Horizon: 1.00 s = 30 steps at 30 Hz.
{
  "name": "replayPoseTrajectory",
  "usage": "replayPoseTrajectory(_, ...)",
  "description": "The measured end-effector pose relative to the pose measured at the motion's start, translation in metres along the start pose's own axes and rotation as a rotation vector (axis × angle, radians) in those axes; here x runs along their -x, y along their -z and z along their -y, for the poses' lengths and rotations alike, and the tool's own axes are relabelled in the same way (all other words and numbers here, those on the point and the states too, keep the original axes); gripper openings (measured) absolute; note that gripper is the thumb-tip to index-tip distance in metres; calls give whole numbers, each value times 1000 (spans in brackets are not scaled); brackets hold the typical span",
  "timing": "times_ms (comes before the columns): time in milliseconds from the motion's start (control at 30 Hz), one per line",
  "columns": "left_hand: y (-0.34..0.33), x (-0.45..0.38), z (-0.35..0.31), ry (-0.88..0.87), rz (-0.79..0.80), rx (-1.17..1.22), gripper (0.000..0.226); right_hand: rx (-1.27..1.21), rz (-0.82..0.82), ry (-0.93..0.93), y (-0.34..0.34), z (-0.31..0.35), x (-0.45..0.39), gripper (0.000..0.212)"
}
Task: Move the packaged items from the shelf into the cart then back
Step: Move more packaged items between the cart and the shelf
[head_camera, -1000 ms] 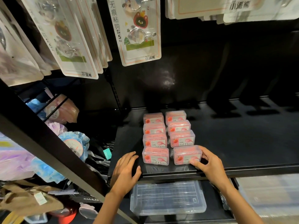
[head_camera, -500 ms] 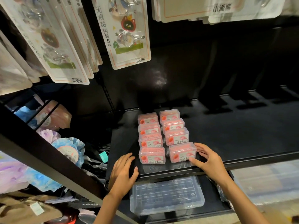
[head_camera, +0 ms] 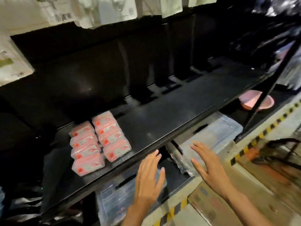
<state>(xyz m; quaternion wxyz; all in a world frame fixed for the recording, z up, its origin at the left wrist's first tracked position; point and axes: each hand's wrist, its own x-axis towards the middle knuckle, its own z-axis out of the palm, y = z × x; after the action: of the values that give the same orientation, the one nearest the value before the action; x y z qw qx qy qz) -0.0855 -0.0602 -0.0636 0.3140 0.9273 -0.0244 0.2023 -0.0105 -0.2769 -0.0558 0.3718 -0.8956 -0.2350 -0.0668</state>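
Dim, motion-blurred wide-angle view, edges bowed, with faint glare on the dark shelf point(head_camera: 162, 121).

Eight pink packaged items point(head_camera: 99, 141), flat in two rows on black shelf point(head_camera: 162, 121)

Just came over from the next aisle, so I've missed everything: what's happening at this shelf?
A person is working at a black shelf holding pink boxes set in two rows near its left end. Neither hand holds anything: the left hand and right hand hang open in front of the shelf edge, clear of the boxes. Clear plastic cases lie on the level below.
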Motion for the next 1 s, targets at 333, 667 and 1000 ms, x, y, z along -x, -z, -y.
replayPoseTrajectory(333, -189, 4, -219, -146, 423, 282, 67, 32, -208, -543, 182, -125, 204, 57)
replayPoseTrajectory(667, -299, -7, -364, -348, 622, 312, 49, 11, -517, -756, 291, -191, 284, 45)
replayPoseTrajectory(1000, -418, -96, -456, -298, 734, 463, 34, -18, -711, -877, 357, -312, 253, 38)
